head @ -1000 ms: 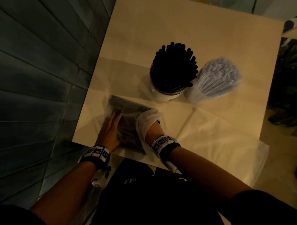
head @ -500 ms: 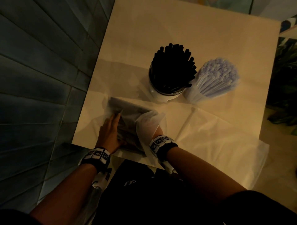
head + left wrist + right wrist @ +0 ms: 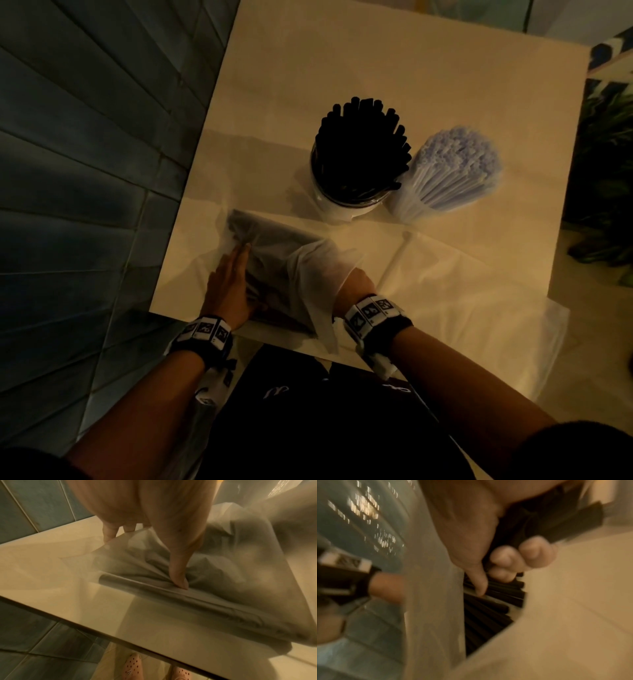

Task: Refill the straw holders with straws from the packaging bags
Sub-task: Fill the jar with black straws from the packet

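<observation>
A translucent packaging bag [image 3: 274, 246] of black straws lies at the table's near left corner. My left hand [image 3: 229, 284] rests flat on the bag, fingers straight, and the thumb [image 3: 178, 566] presses the plastic [image 3: 223, 588] down. My right hand [image 3: 354, 279] is inside the bag's mouth, mostly hidden by plastic in the head view. In the right wrist view its fingers [image 3: 522, 555] curl round a bundle of black straws [image 3: 496, 601]. Behind the bag stands a white holder [image 3: 342, 209] packed with black straws [image 3: 363, 150]. Beside it is a bundle of pale straws [image 3: 455, 168].
A second, flat clear bag [image 3: 462, 308] covers the table's near right. A thin white stick [image 3: 397, 257] lies by it. A tiled wall [image 3: 85, 171] runs along the left and plants [image 3: 609, 171] stand at the right. The table edge [image 3: 120, 630] is just below my left hand.
My right wrist has shifted slightly right, drawing back in the bag's mouth. The left hand stays flat on the bag.
</observation>
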Demonstrator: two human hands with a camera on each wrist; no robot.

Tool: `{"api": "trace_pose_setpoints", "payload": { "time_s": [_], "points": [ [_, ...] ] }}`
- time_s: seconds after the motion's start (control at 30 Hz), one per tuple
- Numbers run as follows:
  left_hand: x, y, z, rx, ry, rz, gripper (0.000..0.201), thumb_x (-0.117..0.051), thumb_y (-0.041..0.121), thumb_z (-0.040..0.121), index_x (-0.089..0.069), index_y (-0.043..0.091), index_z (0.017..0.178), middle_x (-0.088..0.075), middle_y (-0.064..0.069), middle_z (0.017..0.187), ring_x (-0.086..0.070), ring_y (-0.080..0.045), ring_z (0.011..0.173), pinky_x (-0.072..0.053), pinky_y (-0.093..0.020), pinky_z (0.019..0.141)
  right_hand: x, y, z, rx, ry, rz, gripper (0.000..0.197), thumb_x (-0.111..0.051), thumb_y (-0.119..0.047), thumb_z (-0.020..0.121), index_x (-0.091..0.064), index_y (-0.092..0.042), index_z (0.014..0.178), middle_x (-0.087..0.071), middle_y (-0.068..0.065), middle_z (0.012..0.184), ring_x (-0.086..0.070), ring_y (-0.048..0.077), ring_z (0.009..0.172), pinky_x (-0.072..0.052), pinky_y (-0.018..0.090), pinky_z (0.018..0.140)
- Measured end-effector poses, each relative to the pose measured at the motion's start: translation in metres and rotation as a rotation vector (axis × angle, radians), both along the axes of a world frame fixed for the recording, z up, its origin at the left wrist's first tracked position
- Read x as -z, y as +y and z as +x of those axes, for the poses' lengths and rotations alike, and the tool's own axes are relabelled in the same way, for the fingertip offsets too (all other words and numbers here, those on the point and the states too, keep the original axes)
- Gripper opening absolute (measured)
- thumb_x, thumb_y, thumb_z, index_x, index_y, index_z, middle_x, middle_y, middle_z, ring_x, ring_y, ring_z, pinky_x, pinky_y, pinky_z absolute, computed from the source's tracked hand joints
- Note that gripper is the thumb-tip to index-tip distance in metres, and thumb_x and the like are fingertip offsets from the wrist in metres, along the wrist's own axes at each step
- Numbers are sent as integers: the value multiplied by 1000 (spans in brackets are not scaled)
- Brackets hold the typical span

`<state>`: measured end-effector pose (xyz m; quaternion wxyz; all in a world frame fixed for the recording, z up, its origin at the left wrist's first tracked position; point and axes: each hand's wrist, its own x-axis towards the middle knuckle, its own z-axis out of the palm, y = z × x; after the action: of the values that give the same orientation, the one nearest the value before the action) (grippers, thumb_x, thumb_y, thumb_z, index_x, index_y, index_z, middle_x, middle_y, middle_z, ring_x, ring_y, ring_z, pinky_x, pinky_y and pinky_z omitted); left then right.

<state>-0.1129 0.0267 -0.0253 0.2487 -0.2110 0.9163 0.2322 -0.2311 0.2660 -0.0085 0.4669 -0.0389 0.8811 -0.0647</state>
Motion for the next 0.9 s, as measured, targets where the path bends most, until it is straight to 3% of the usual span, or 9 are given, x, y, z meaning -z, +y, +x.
{"api": "trace_pose_setpoints", "payload": {
  "time_s": [0.03,0.07,0.1,0.17,0.27,0.5,0.6,0.77,0.9],
  "points": [
    [-1,0,-1,-4,-4,3,118,-80,19,73,2,28,156,-6,-5,163,-12,-34,149,-22,-58,116,-19,-7,0,33,-49,112,24,-39,1,97,-59,-6,86,-39,19,81,-63,15,98,-45,15,83],
    [-1,0,-1,-8,-9,6,118,-81,18,72,2,28,156,-6,-6,163,-12,-34,149,-21,-58,116,-33,8,-2,-23,-146,-39,7,-55,-10,95,-58,-4,93,-49,13,83,-60,16,97,-47,20,83],
    [-1,0,-1,-9,-13,8,119,-82,20,71,2,28,156,-6,-6,163,-11,-35,149,-21,-58,116,-35,17,-4,-95,-171,-156,14,-60,-18,94,-59,-6,101,-58,9,91,-61,17,95,-51,26,85],
    [-1,0,-2,-12,-26,8,122,-84,26,70,2,30,156,-5,-3,164,-10,-33,149,-20,-57,117,-33,36,-6,-171,-131,-218,21,-61,-31,93,-63,-18,110,-66,2,100,-64,19,90,-52,32,79],
    [1,-2,-5,-12,-79,0,129,-88,35,66,5,33,155,-1,2,164,-6,-30,150,-18,-57,118,-28,83,-5,-212,-165,-212,20,-61,-41,93,-65,-29,109,-64,-8,85,-61,14,77,-45,28,66],
    [-2,-6,-13,-5,-174,17,137,-88,51,59,8,33,154,6,5,164,2,-27,151,-6,-58,120,-39,188,-12,57,-76,-173,12,-66,-32,92,-67,-24,83,-61,-6,63,-58,12,57,-39,24,54],
    [-24,0,-22,24,-164,61,140,-80,71,54,12,35,153,6,4,165,4,-24,151,-1,-57,120,-54,196,-13,117,76,-295,4,-69,-25,91,-69,-25,87,-59,-7,54,-55,6,47,-38,22,51],
    [-103,52,-58,-119,381,611,107,-61,80,69,-21,28,154,-28,9,158,-27,-8,145,-27,-41,119,-69,139,-21,18,199,-596,6,-71,-25,88,-68,-22,84,-58,-9,56,-55,7,51,-36,23,52],
    [-152,101,-98,-113,484,935,76,-53,63,89,-41,12,144,-54,-2,141,-49,-17,134,-39,-34,111,-81,68,-28,-100,233,-816,12,-68,-30,87,-66,-19,87,-64,-6,65,-58,12,57,-45,32,57]
  ]
}}
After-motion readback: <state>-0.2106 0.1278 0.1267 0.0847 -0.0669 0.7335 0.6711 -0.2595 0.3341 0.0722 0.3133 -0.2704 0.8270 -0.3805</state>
